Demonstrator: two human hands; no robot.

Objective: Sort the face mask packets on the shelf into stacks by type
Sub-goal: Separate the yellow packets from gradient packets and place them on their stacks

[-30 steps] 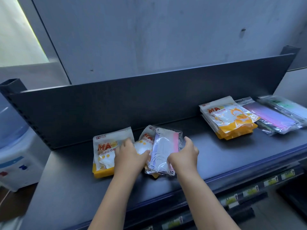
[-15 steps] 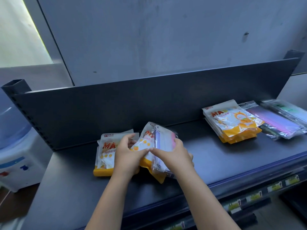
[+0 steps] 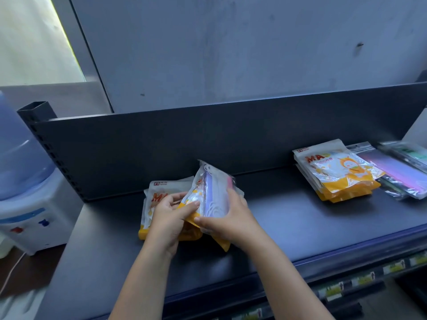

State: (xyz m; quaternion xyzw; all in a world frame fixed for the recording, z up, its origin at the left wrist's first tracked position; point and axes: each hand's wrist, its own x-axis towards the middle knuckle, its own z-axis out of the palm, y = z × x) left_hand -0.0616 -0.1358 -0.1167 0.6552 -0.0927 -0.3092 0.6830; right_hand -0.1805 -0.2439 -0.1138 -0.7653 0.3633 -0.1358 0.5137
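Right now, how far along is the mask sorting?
Done: an orange stack and clear packets lie at right. In hand: left hand pinches an orange packet, right hand grips a clear packet. Left: placing both, plus the bottom packet.

On the shelf (image 3: 277,222), loose packets (image 3: 159,199) sit left of centre, a stack (image 3: 335,174) farther right, flat packets (image 3: 392,172) at the right edge.

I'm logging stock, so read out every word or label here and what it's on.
"MA": orange stack on the right, top packet.
"MA": orange packet beneath the left hand.
Small logos on both packets' top edges: too small to read.
Tags below the shelf edge: blurred.
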